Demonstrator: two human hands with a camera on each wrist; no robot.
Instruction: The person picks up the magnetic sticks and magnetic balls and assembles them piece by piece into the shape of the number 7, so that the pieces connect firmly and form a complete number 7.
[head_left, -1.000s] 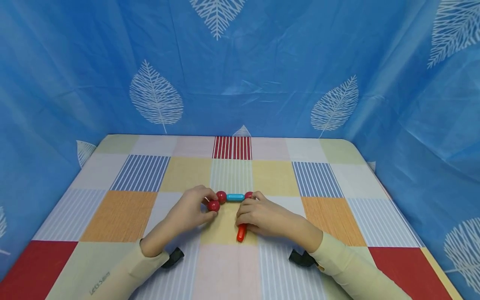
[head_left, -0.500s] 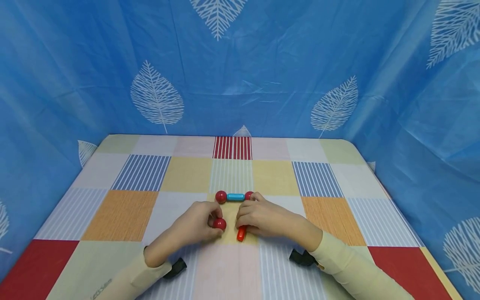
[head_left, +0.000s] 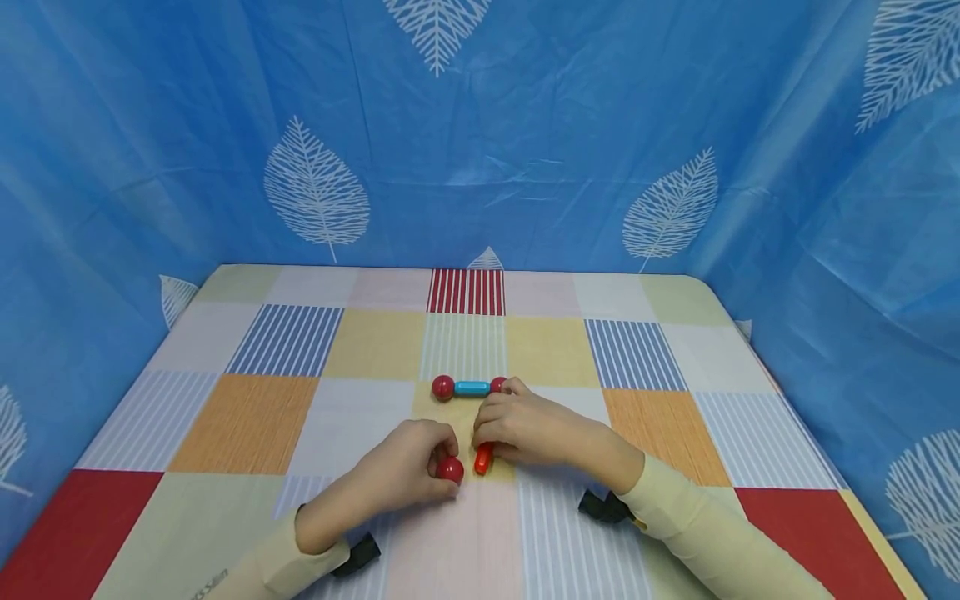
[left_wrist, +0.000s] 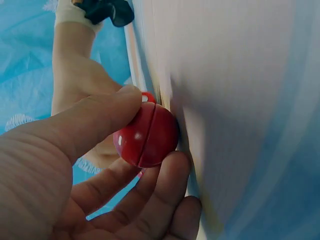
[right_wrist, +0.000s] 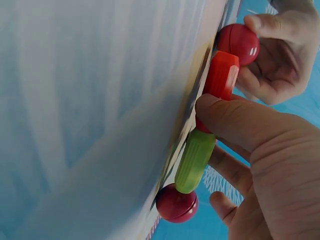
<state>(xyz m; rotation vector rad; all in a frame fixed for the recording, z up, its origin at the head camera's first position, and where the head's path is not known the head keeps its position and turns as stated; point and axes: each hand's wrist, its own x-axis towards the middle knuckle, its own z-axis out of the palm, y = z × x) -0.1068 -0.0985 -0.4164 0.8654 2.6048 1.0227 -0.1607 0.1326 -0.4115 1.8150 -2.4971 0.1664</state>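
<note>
In the head view my left hand (head_left: 408, 467) pinches a glossy red ball (head_left: 450, 470) low over the cloth. A seam line runs round this ball in the left wrist view. To its right, my right hand (head_left: 525, 425) grips a red rod (head_left: 483, 458) between thumb and fingers. The right wrist view shows a green rod (right_wrist: 195, 161) in line with the red one, and another red ball (right_wrist: 177, 203) at its far end. My thumb hides the joint between the rods. The held ball sits right by the red rod's free end.
Behind the hands a blue rod (head_left: 472, 388) lies crosswise, a red ball (head_left: 443, 387) at its left end and one, partly covered, at its right. A patchwork cloth (head_left: 360, 417) covers the table; a blue leaf-patterned sheet (head_left: 480, 150) hangs behind and at both sides.
My left hand has drawn its red ball away from the ball at the blue rod's left end, toward me and rightward, close to the red rod. The right hand stays in place.
</note>
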